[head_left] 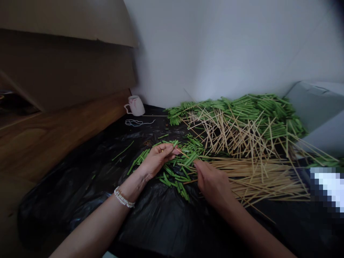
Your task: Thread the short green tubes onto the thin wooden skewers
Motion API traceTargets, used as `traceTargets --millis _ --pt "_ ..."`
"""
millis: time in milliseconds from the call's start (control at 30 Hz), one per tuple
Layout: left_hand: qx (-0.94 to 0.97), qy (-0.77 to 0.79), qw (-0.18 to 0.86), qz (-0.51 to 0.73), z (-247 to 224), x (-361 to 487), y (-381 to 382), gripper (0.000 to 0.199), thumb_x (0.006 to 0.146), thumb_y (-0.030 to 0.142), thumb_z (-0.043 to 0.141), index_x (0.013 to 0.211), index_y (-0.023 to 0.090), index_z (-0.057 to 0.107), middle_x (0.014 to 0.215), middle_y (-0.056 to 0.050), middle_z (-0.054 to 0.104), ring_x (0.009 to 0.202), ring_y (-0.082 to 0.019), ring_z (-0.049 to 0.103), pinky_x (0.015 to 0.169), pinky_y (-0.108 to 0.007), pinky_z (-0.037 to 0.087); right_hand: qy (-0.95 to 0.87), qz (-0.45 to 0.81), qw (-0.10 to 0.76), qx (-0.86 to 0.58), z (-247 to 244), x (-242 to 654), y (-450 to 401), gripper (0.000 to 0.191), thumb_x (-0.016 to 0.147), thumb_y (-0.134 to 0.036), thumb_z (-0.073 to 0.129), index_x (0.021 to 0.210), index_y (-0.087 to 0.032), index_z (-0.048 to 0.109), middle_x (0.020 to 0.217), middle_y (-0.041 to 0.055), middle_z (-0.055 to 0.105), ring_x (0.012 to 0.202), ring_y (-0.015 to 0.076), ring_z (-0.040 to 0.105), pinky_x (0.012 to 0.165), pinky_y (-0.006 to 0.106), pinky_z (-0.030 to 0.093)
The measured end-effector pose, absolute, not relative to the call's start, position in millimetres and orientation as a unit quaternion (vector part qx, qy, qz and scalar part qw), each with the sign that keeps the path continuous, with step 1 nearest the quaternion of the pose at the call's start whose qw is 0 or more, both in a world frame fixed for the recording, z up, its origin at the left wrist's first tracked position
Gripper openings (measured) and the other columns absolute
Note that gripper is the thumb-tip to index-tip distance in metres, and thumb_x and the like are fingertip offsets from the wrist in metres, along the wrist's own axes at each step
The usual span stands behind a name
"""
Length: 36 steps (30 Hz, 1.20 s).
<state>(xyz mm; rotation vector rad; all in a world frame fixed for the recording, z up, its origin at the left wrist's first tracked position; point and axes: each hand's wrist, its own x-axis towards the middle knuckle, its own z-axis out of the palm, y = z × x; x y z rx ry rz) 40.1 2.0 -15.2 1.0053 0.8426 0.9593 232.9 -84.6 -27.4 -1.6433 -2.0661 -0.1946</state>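
My left hand (161, 156), with a beaded bracelet at the wrist, pinches a short green vegetable stem (175, 143) between thumb and fingers. In my right hand (212, 179) is a thin wooden skewer (183, 153), its far end reaching up to the stem at my left fingertips. Whether the tip has gone into the stem I cannot tell. Loose cut green stems (172, 179) lie spread beneath and between both hands. Right beside my right hand is a pile of bare skewers (263, 179), lying roughly parallel.
Skewers threaded with green stems (258, 107) are heaped along the wall, bare ends facing me. A white mug (136, 106) and a tangled string (135, 123) sit at the back left. Black plastic sheeting (161, 225) covers the surface. Cardboard (80, 64) stands left, a pale box (319, 104) right.
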Motion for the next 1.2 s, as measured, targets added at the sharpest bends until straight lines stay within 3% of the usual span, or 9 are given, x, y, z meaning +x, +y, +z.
traceTargets --millis 567,833,1067,1200 --pt "0.518 0.386 0.65 0.4 -21.3 43.6 -0.6 0.031 0.076 0.044 0.071 0.084 0.014 0.074 0.097 -0.012 0.074 0.1 -0.02 0.064 0.085 -0.029 0.049 -0.757 -0.054 0.229 -0.609 -32.5 231.7 -84.8 0.032 0.092 -0.016 0.038 0.112 -0.021 0.063 0.091 0.0041 0.071 0.076 0.0148 0.066 0.06 0.024 0.041" --pt "0.413 0.392 0.697 0.435 -14.8 44.6 -0.9 0.024 0.066 0.031 0.082 0.081 0.015 0.072 0.08 -0.003 0.072 0.075 -0.01 0.064 0.071 -0.021 0.048 -0.757 -0.049 0.262 -0.597 -33.8 230.7 -84.5 0.031 0.092 -0.015 0.037 0.111 -0.019 0.062 0.094 0.0049 0.071 0.081 0.0152 0.066 0.066 0.023 0.043" --pt "0.458 0.399 0.661 0.441 -24.7 50.1 -3.4 0.021 0.068 0.033 0.08 0.076 0.016 0.074 0.08 -0.003 0.072 0.076 -0.011 0.063 0.073 -0.022 0.047 -0.755 -0.021 0.265 -0.6 -34.5 227.7 -84.7 0.032 0.092 -0.015 0.036 0.11 -0.017 0.063 0.092 0.0058 0.071 0.082 0.0171 0.067 0.068 0.024 0.045" --pt "0.523 0.39 0.644 0.4 -30.6 57.8 -10.8 0.02 0.07 0.034 0.078 0.076 0.015 0.074 0.077 -0.002 0.071 0.067 -0.009 0.059 0.068 -0.022 0.046 -0.763 -0.015 0.254 -0.594 -34.1 224.7 -84.6 0.034 0.092 -0.015 0.035 0.113 -0.017 0.062 0.095 0.0066 0.071 0.082 0.017 0.067 0.07 0.025 0.046"
